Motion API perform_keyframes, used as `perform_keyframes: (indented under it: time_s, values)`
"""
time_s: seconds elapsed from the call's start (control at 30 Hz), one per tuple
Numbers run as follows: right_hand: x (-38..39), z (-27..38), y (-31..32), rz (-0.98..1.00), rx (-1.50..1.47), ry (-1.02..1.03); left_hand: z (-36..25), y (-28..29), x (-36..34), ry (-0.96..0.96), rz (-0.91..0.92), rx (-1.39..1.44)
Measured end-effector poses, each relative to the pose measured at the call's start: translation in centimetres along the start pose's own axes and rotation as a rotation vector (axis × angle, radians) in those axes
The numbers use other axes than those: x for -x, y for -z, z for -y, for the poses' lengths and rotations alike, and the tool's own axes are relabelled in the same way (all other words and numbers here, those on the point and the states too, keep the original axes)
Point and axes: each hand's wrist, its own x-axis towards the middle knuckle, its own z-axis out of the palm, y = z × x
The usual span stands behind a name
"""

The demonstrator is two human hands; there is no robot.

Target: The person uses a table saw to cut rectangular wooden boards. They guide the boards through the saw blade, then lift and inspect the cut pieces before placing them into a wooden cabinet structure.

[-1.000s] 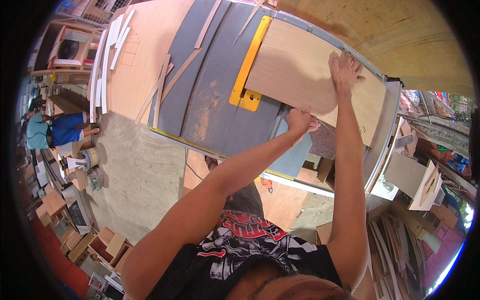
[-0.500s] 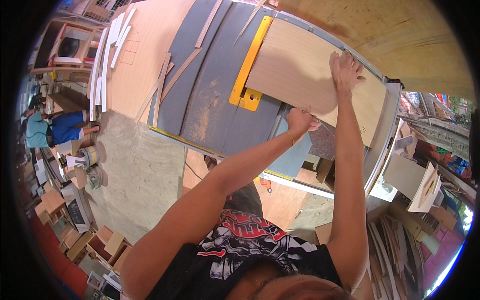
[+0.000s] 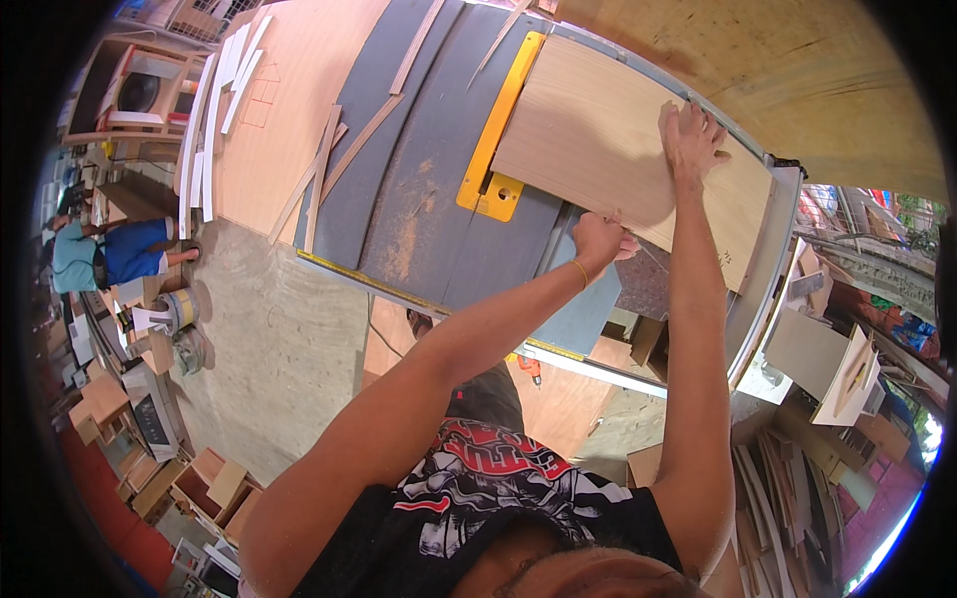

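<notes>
A light wooden board (image 3: 588,120) lies flat on a grey saw table (image 3: 439,229), its left end beside a yellow guard strip (image 3: 501,120). My left hand (image 3: 601,242) is closed at the board's near edge, the thumb by the rim and the fingers curled; what lies under them is partly hidden. Farther off and to the right, my right hand (image 3: 690,143) rests on the board near its far edge, fingers spread toward a metal rail (image 3: 733,133). A yellow plate (image 3: 504,197) with a dark hole sits at the strip's near end.
Thin wood strips (image 3: 329,164) lie across the table's left part, with sawdust (image 3: 407,239) beside them. White strips (image 3: 202,149) rest on a pale panel (image 3: 289,90). An orange drill (image 3: 530,371) is below the near edge. At far left stands another person (image 3: 110,254); offcuts (image 3: 773,498) stand lower right.
</notes>
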Motion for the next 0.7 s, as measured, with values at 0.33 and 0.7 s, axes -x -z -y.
perform_keyframes:
  time_s: [0.33, 0.7]
  values:
    - [-0.42, 0.04, 0.02, 0.003, 0.003, -0.017, -0.29, -0.16, -0.14, 0.001, 0.000, 0.002]
    - [-0.53, 0.20, 0.17, -0.009, -0.009, 0.012, -0.50, -0.25, -0.33, 0.009, 0.005, 0.002]
